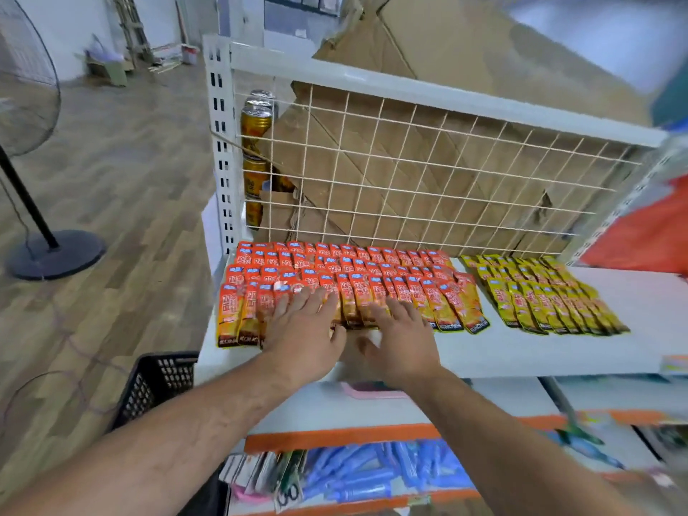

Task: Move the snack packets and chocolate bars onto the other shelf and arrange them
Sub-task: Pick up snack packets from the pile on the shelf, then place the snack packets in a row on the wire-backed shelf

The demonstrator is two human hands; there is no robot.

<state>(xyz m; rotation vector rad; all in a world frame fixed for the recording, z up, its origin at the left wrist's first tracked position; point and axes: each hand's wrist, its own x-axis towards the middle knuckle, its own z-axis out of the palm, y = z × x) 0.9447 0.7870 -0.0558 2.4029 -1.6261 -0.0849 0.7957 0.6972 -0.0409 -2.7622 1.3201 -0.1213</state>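
Orange snack packets (pixel 335 277) fill the white shelf's (pixel 540 351) left part; yellow packets (pixel 540 292) lie on its right. The left hand (pixel 301 329) and right hand (pixel 404 338) lie flat on the front orange row, fingers (pixel 314 301) straight. A fan (pixel 56 253) stands on the wood floor (pixel 141 162) left of the shelf.

Glossy film on a smooth, matt white shelf (pixel 521 351)
Orange snack packets (pixel 335 270) and yellow snack packets (pixel 540 292): shiny plastic. Cardboard (pixel 428 50): dull, creased. Cans (pixel 255 124): gleaming metal.

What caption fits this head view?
Left hand and right hand flat on orange snack packets, yellow packets alongside, on a shelf.
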